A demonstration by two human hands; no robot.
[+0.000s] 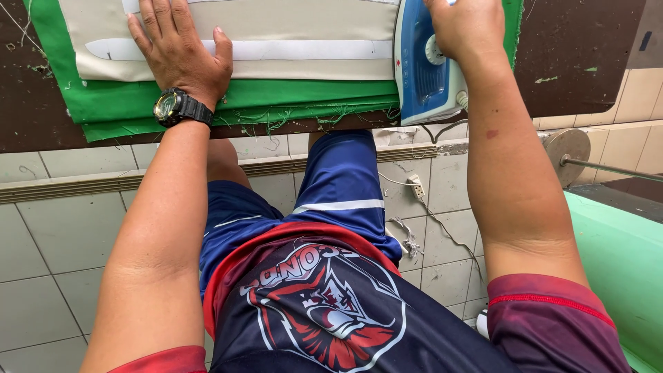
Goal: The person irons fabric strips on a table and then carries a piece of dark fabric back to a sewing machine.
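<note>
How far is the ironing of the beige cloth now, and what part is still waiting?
Done: hard to judge; the beige cloth already lies flat on the green cloth, with a white strip along it. In hand: the right hand holds the blue iron at the cloth's right end, while the left hand presses the cloth flat. Left: likely the stretch between iron and left hand.

light: bright, even daylight | shadows: soft | focus: sharp | edges: wide-angle stretch

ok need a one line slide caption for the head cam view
Left hand pressed flat on beige fabric over a green cloth, while the right hand grips a blue and white iron.
</note>
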